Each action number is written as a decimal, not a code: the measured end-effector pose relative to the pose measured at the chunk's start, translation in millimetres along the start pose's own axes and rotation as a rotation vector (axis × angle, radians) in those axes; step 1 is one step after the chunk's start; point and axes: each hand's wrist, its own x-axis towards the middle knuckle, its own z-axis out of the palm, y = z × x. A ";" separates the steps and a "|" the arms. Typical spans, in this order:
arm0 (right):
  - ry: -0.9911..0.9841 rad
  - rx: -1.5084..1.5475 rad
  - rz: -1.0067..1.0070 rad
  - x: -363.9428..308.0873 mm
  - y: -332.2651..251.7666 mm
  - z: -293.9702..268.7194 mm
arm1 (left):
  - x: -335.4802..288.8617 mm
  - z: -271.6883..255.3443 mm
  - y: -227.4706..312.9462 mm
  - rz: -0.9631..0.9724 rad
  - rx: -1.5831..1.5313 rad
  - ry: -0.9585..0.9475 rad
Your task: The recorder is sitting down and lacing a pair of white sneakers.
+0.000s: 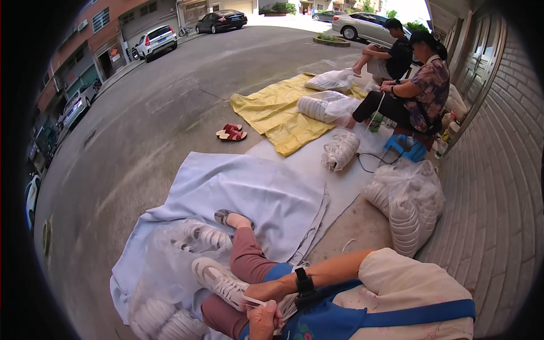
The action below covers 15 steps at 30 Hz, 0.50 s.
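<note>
A white sneaker (218,280) rests across my lap, its toe pointing up and left. My right hand (263,290), with a black band on the wrist, is closed at the lacing, its fingertips partly hidden. Just below it, my left hand (263,322) is closed in a pinch. A white shoelace (253,300) runs between the two hands. More white laces or a second shoe show behind my right wrist, too covered to tell. Under my hands lies a blue apron (323,317).
A clear bag (164,249) of white shoes and bundles lies beside my legs on a pale blue cloth (226,181). Another full bag (411,198) stands near the brick wall. Two people sit beyond, by a yellow sheet (272,116). Red sandals (231,132) lie on the pavement.
</note>
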 end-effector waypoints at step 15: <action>0.500 0.032 0.001 -10.5 2.6 -53.5 | -131.7 -152.6 -78.5 0.535 -0.939 0.439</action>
